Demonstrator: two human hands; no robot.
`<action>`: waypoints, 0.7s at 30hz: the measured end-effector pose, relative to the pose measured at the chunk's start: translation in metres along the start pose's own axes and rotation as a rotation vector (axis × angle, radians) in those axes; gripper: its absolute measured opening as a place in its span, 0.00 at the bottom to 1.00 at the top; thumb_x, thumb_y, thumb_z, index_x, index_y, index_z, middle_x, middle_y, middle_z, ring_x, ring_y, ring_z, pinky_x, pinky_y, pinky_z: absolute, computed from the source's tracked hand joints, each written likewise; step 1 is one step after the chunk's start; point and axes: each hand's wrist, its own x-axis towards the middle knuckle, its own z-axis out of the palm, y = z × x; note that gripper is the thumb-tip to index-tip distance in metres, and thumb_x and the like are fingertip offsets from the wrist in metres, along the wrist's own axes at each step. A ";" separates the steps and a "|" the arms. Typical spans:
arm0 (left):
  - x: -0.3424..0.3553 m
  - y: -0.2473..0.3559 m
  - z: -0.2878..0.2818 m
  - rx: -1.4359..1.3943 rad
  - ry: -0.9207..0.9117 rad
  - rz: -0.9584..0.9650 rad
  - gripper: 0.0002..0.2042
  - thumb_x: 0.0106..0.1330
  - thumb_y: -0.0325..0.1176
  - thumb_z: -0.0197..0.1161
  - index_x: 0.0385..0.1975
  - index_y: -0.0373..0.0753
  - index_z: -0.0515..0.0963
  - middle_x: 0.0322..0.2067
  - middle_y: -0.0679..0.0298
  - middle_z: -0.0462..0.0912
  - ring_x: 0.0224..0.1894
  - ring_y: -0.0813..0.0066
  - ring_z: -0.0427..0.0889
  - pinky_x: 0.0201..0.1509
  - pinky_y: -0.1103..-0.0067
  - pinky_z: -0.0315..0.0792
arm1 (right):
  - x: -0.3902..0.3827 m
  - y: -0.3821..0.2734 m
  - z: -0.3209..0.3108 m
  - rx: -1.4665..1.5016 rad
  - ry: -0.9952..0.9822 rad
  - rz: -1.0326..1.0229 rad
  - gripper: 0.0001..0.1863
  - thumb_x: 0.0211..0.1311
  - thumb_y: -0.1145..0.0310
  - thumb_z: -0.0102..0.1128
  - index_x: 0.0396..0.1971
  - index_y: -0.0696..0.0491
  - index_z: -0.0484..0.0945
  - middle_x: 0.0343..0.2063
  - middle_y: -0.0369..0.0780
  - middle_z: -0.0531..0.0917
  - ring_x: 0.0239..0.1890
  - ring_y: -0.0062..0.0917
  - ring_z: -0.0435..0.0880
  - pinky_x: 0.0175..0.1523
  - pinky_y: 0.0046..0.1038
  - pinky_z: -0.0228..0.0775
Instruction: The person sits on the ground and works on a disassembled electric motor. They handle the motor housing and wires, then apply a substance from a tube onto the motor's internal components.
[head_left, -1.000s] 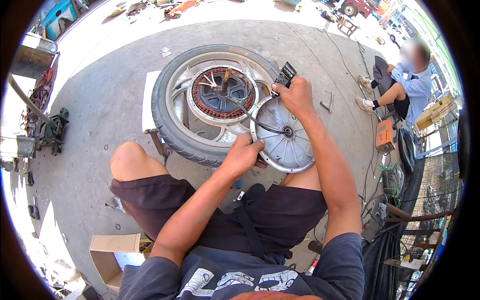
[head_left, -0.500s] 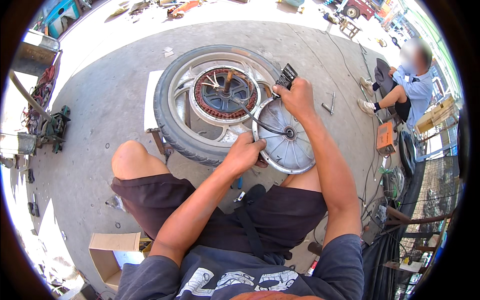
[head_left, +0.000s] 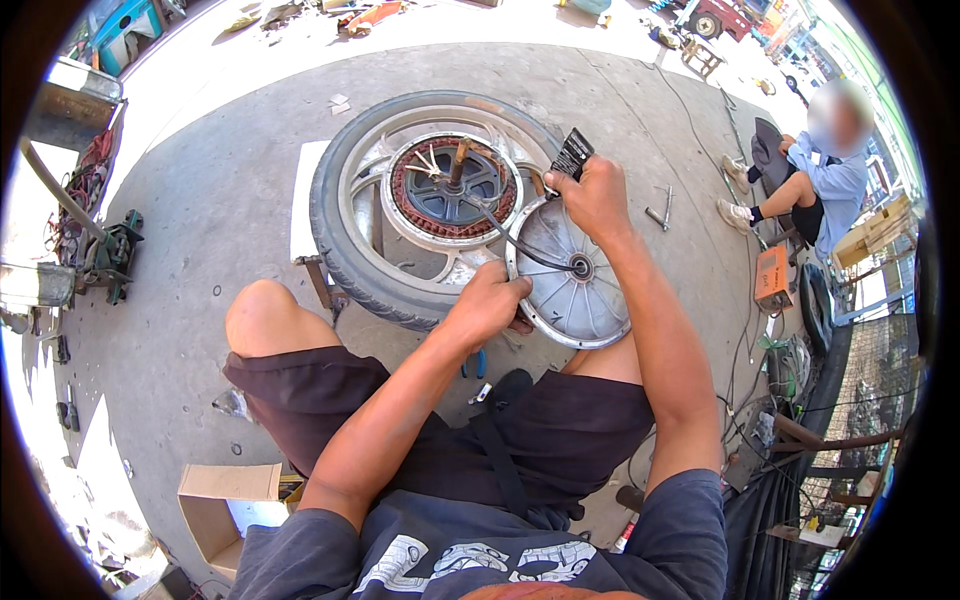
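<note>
A hub motor wheel (head_left: 335,230) with a worn black tyre lies on its side before me. Copper windings (head_left: 408,212) ring its open hub, and a rusty axle stands up from the centre. My left hand (head_left: 487,305) grips the rim of a round silver motor cover (head_left: 585,308), its ribbed inner face up, tilted against the wheel's near right side. A black cable (head_left: 528,252) runs from the hub through the cover's middle. My right hand (head_left: 598,197) squeezes a flattened black tube (head_left: 572,152) over the cover's far rim; the nozzle is hidden by my fingers.
A T-shaped wrench (head_left: 660,209) lies on the concrete at right. Beyond it sits a person (head_left: 835,180) near an orange box (head_left: 772,278) and loose cables. An open cardboard box (head_left: 212,520) stands at my lower left, and a metal stand (head_left: 115,255) further left.
Almost nothing differs. The whole view has shifted very slightly; both hands keep their grip on the cover and the tube.
</note>
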 end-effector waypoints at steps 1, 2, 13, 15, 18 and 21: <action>0.001 0.000 0.000 0.000 -0.002 0.002 0.13 0.71 0.30 0.53 0.43 0.23 0.75 0.34 0.51 0.84 0.26 0.67 0.85 0.29 0.76 0.83 | 0.000 0.001 0.000 -0.002 -0.004 0.000 0.17 0.47 0.64 0.75 0.16 0.62 0.79 0.13 0.51 0.77 0.17 0.43 0.79 0.26 0.39 0.67; 0.001 0.000 0.000 0.002 0.000 0.003 0.13 0.70 0.30 0.53 0.43 0.23 0.75 0.34 0.51 0.84 0.26 0.67 0.85 0.28 0.76 0.83 | -0.001 0.002 0.001 -0.004 -0.007 -0.001 0.16 0.48 0.64 0.74 0.17 0.61 0.80 0.13 0.50 0.77 0.16 0.40 0.78 0.25 0.38 0.66; 0.000 0.006 0.001 0.036 0.035 -0.003 0.11 0.70 0.29 0.54 0.39 0.24 0.74 0.30 0.53 0.82 0.24 0.67 0.84 0.26 0.76 0.82 | -0.001 -0.006 -0.002 -0.013 -0.009 0.012 0.17 0.47 0.65 0.75 0.15 0.61 0.79 0.13 0.52 0.78 0.19 0.46 0.81 0.26 0.42 0.68; 0.001 0.006 0.000 0.043 0.026 -0.006 0.11 0.70 0.29 0.54 0.40 0.24 0.74 0.31 0.52 0.82 0.24 0.67 0.84 0.26 0.75 0.83 | -0.002 -0.006 -0.003 -0.018 -0.008 0.013 0.16 0.47 0.65 0.75 0.15 0.61 0.79 0.14 0.52 0.78 0.20 0.46 0.81 0.27 0.41 0.68; 0.005 0.003 -0.003 0.058 0.017 0.002 0.11 0.69 0.29 0.53 0.42 0.24 0.74 0.32 0.52 0.83 0.25 0.67 0.85 0.27 0.75 0.83 | -0.002 -0.011 -0.003 0.004 -0.018 0.012 0.16 0.47 0.65 0.75 0.16 0.61 0.79 0.14 0.52 0.78 0.20 0.46 0.81 0.27 0.41 0.68; 0.010 -0.001 -0.006 0.082 0.018 0.000 0.12 0.69 0.29 0.53 0.43 0.24 0.74 0.33 0.52 0.83 0.27 0.66 0.85 0.27 0.75 0.83 | -0.002 -0.014 -0.004 0.002 -0.028 0.009 0.15 0.48 0.66 0.74 0.16 0.61 0.80 0.14 0.52 0.78 0.20 0.46 0.81 0.27 0.41 0.68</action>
